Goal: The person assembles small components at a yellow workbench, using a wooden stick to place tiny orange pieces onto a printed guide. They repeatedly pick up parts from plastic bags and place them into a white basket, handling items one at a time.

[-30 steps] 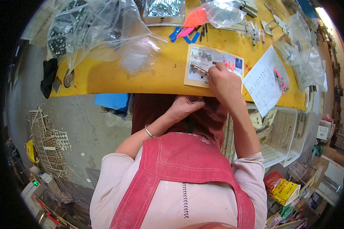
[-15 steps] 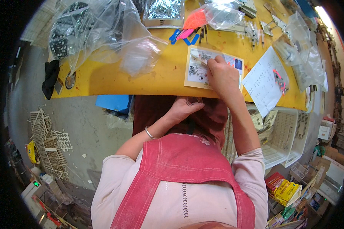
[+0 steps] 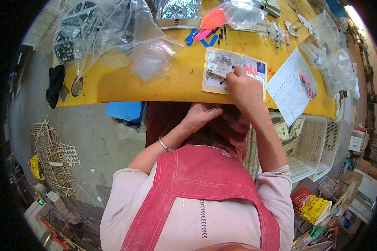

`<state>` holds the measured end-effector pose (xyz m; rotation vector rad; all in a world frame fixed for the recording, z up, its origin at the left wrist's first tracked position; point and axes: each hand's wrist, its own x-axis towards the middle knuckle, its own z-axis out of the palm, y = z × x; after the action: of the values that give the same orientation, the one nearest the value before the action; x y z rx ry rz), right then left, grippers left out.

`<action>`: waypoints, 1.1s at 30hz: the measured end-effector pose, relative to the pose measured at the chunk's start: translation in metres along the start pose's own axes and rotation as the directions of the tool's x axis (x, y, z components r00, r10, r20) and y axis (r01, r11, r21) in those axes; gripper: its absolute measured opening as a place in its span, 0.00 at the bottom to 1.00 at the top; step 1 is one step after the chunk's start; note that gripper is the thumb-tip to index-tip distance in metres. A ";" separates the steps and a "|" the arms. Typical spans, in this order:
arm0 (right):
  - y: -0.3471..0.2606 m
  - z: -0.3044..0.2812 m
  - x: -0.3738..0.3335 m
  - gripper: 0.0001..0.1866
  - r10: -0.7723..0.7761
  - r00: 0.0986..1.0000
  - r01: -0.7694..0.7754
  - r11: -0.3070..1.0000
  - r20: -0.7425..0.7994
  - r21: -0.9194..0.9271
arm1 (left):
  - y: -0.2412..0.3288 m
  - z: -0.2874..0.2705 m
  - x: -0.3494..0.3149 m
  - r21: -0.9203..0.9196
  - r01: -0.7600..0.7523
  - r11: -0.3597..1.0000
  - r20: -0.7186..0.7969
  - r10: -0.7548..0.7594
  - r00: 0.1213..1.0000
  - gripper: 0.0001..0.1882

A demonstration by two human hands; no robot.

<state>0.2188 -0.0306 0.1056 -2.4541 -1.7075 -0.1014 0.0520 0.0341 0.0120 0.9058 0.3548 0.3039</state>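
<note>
My right hand [image 3: 245, 90] is closed over a printed card [image 3: 234, 59] at the near edge of the yellow table. A thin, pale strip [image 3: 215, 75] sticks out from its fingers to the left, lying low across the card. Small dark pieces [image 3: 226, 61] lie on the card beyond the strip, with more along its near side. Small orange pieces [image 3: 250, 69] are grouped on the card's right part. Just below the table edge, my left hand [image 3: 199, 117] is closed round what looks like a clear plastic bag [image 3: 211, 108]; its fingers are partly hidden.
A handwritten paper sheet [image 3: 290, 88] with a small bag of dark and orange pieces [image 3: 307, 88] lies at right. Large clear bags [image 3: 117, 37] cover the left side. Pens and blue and pink tools [image 3: 203, 37] lie behind the card. White plastic crates [image 3: 308, 146] stand below the table.
My right hand has come slightly nearer and the strip's tip has dropped toward the card's near-left side. More orange pieces show. My left hand stays almost where it was.
</note>
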 end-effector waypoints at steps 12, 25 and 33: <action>0.001 0.007 0.037 0.04 -0.023 0.999 0.022 1.000 -0.042 -0.010 | -0.017 -0.016 0.001 0.126 0.075 0.989 0.033 -0.080 0.996 0.23; 0.010 0.002 0.020 0.01 -0.176 0.984 0.177 0.984 -0.030 0.019 | -0.010 -0.007 0.002 0.032 0.032 0.999 -0.012 -0.032 0.999 0.17; 0.010 0.000 0.011 0.02 -0.203 0.978 0.204 0.979 -0.049 0.011 | -0.011 -0.010 0.000 0.036 0.060 0.998 0.014 -0.061 0.998 0.17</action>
<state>0.2320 -0.0235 0.1068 -2.2408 -1.9260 -0.1670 0.0491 0.0342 -0.0027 0.9301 0.3739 0.2354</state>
